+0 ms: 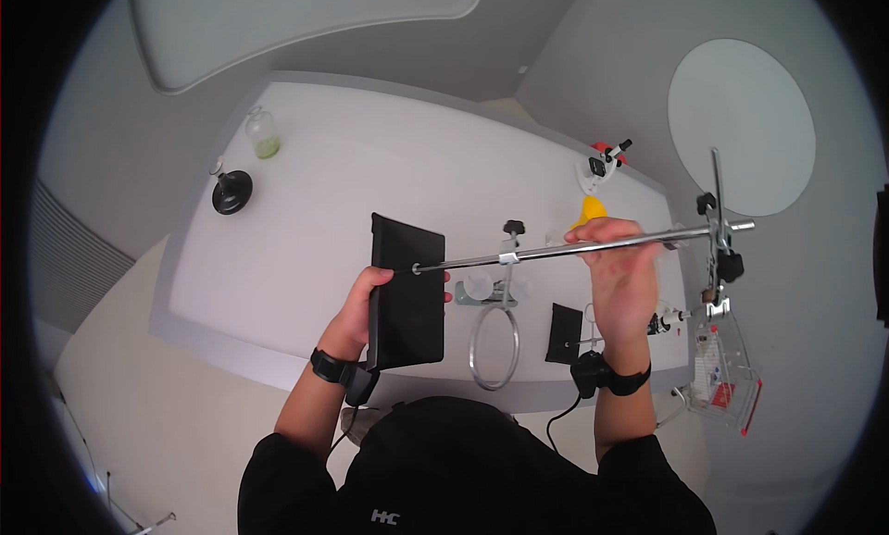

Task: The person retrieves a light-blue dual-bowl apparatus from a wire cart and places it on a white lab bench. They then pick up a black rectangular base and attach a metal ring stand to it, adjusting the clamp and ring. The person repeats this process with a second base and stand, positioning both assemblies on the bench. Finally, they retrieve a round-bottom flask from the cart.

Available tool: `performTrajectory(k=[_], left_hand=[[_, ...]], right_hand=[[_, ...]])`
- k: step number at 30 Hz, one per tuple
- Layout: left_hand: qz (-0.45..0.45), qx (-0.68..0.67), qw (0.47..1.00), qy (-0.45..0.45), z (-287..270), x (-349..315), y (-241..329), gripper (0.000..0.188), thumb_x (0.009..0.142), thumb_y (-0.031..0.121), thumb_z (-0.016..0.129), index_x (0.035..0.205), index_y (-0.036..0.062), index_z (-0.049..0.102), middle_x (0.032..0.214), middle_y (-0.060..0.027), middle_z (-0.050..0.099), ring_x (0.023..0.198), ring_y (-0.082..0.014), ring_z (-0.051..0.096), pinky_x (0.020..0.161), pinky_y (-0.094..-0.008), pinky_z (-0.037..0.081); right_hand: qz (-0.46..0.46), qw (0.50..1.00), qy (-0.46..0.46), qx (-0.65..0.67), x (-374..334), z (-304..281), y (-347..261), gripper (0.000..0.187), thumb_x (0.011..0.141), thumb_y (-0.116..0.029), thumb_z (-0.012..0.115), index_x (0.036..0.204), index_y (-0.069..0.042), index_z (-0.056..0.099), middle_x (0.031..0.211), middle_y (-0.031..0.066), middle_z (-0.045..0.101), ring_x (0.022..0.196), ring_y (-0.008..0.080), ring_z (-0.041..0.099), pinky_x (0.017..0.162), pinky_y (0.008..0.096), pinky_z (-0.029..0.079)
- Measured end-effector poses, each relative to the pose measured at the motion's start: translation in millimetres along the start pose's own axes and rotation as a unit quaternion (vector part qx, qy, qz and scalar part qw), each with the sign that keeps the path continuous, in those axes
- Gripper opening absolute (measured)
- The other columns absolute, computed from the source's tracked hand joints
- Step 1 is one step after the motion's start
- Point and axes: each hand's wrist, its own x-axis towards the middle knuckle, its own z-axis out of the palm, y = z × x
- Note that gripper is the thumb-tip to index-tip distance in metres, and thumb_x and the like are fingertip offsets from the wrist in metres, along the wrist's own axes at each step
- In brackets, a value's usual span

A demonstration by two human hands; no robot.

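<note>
A retort stand is held tilted sideways above the table, its black base plate [407,304] on the left and its metal rod [556,252] running to the right. My left hand [354,304] grips the edge of the base, thumb in front and fingertips showing at the far side. At the rod, my right hand [622,271] lies with its palm up and fingers bent around the metal. An iron ring [494,385] hangs from a boss head [508,257] midway along. Near the rod's right end sits a clamp [720,248] with black knobs.
On the white table [306,230] stand a bottle with green liquid [265,144] and a dark-filled flask [232,192] at the far left. A microscope [597,172] and a yellow object [593,207] are at the right. Another black base [564,333] lies near the front edge. A wire cart [732,382] stands beyond.
</note>
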Motion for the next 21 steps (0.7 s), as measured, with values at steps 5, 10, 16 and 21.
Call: performTrajectory(k=[5,10,16,21], left_hand=[[0.041,0.017,0.999,0.009,-2,-4,0,0.071,0.085,0.043,0.050,0.140,-0.0014,0.042,0.135,-0.0200,0.053,0.121,-0.0379,0.056,0.095,-0.0488,0.051],[0.037,0.047,0.998,0.029,-18,-9,3,0.064,0.088,0.039,0.049,0.137,-0.0008,0.045,0.132,-0.0165,0.055,0.119,-0.0336,0.058,0.093,-0.0479,0.052],[-0.057,0.066,0.991,0.100,-22,-5,-8,0.054,0.090,0.039,0.052,0.129,0.0018,0.050,0.122,-0.0126,0.059,0.112,-0.0312,0.061,0.093,-0.0472,0.052],[-0.027,0.186,0.967,0.172,-16,-14,-16,0.047,0.092,0.035,0.052,0.127,0.0045,0.049,0.118,-0.0124,0.058,0.112,-0.0248,0.057,0.096,-0.0426,0.048]], right_hand=[[-0.137,0.848,-0.071,-0.507,-44,-10,-18,0.023,0.096,-0.018,0.056,0.116,-0.007,0.058,0.107,0.0133,0.062,0.100,0.0306,0.060,0.093,0.0456,0.045],[-0.426,0.532,-0.182,-0.709,15,-5,-10,0.021,0.089,-0.025,0.064,0.102,-0.008,0.062,0.095,0.0122,0.062,0.094,0.0271,0.060,0.088,0.0379,0.047],[-0.293,0.534,-0.302,-0.733,35,-43,42,0.025,0.085,-0.033,0.067,0.079,-0.011,0.055,0.070,0.0040,0.053,0.068,0.0210,0.057,0.062,0.0353,0.047],[-0.262,0.581,-0.319,-0.701,31,-56,68,0.034,0.082,-0.037,0.070,0.072,-0.010,0.051,0.058,0.0033,0.051,0.051,0.0219,0.055,0.046,0.0348,0.043]])
